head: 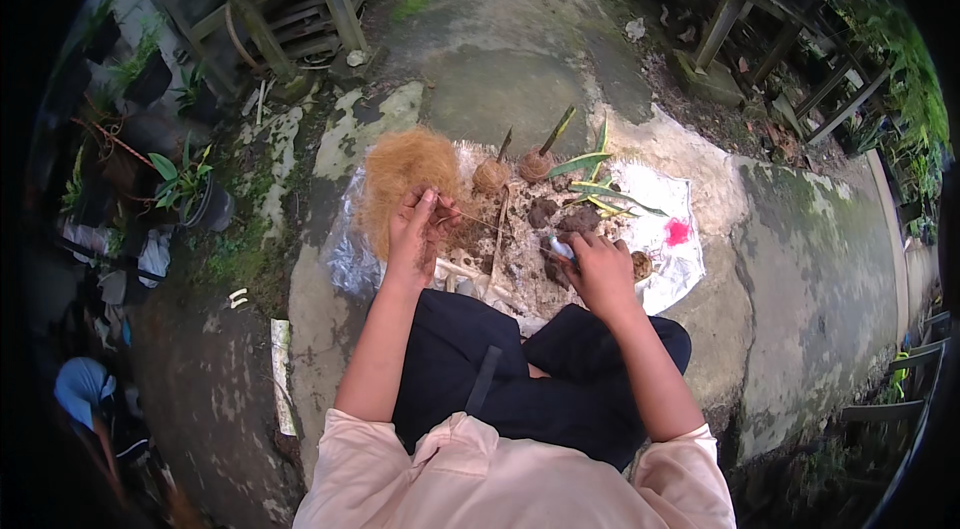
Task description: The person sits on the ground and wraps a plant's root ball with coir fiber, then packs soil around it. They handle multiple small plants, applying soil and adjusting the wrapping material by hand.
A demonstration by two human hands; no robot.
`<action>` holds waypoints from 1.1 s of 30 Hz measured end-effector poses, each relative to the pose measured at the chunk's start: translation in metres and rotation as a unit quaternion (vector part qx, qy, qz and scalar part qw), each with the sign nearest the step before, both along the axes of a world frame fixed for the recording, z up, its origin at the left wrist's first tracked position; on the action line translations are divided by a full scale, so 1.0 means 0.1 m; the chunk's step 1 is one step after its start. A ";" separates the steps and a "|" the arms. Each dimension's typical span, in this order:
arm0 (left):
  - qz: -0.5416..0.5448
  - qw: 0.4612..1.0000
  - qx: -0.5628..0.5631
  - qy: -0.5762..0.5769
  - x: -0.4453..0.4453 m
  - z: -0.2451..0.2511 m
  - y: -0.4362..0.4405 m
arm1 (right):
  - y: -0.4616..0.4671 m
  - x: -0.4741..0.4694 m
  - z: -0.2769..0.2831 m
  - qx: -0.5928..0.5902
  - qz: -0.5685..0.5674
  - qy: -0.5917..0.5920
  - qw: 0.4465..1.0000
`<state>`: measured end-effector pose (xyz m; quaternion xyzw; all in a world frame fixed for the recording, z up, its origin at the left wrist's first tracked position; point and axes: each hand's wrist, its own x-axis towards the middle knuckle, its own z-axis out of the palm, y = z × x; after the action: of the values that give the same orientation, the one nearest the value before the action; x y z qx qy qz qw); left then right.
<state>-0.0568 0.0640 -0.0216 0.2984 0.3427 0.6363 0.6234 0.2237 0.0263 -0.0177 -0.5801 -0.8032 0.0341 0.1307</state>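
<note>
Between the fingertips of my left hand (427,232) is a thin thread (480,220), drawn out towards the right. My right hand (602,266) grips a small white and blue object (561,247), perhaps a thread spool; the fingers partly cover it. A fluffy heap of brown coconut fibre (412,176) lies just behind my left hand. Beyond both hands stand two fibre-wrapped balls, a left one (490,177) and a right one (535,166), each with an upright leaf cutting. Loose yellow-edged snake plant leaves (600,187) lie beside them. Dark soil clumps (577,218) sit near my right hand.
A soil-strewn white sack (660,191) with a red patch covers the concrete before my crossed legs. Clear plastic (352,255) lies at its left. Wooden benches (341,3) and potted plants (199,191) line the sides. Another person (82,386) bends over at the lower left.
</note>
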 end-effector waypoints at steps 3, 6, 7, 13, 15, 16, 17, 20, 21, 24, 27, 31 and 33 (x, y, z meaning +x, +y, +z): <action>-0.047 0.997 -0.022 0.059 0.08 -0.01 -0.01 | 0.11 0.21 -0.17 0.051 0.029 -0.068 0.996; -0.127 0.981 -0.064 0.136 0.13 -0.15 -0.02 | 0.39 0.49 -0.19 0.024 0.021 -0.129 0.991; -0.130 0.980 -0.068 0.132 0.16 -0.20 -0.03 | 0.49 0.61 -0.21 0.029 0.018 -0.163 0.986; -0.110 0.979 -0.120 0.123 0.24 -0.54 0.02 | 0.88 1.20 -0.10 0.048 -0.049 -0.183 0.981; -0.098 0.980 -0.144 0.093 0.22 -0.72 0.05 | 0.95 1.33 -0.07 0.071 -0.071 -0.171 0.980; -0.093 0.981 -0.152 0.075 0.21 -0.80 0.07 | 0.96 1.39 -0.11 0.066 -0.086 -0.163 0.981; -0.085 0.979 -0.170 0.079 0.20 -0.91 0.10 | 0.98 1.46 -0.15 0.061 -0.100 -0.154 0.981; -0.069 0.967 -0.226 0.093 0.19 -1.18 0.12 | 0.99 1.57 -0.25 0.037 -0.125 -0.145 0.981; -0.065 0.964 -0.236 0.104 0.20 -1.19 0.14 | 0.99 1.56 -0.26 0.023 -0.129 -0.133 0.982; -0.043 0.954 -0.258 0.148 0.26 -1.20 0.22 | 0.96 1.52 -0.24 -0.007 -0.132 -0.088 0.987; -0.048 0.955 -0.258 0.142 0.25 -1.31 0.34 | 0.97 1.46 -0.24 0.015 -0.110 -0.034 0.993; -0.054 0.946 -0.274 0.165 0.28 -1.40 0.37 | 0.96 1.32 -0.32 0.005 -0.109 0.049 0.993; -0.057 0.946 -0.274 0.165 0.29 -1.42 0.41 | 1.01 1.29 -0.41 -0.025 -0.123 0.084 0.989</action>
<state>-0.0281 0.1047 -0.1637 0.2359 0.5846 0.4233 0.6507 0.3522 0.1276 -0.0584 -0.6724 -0.7110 0.0863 0.1869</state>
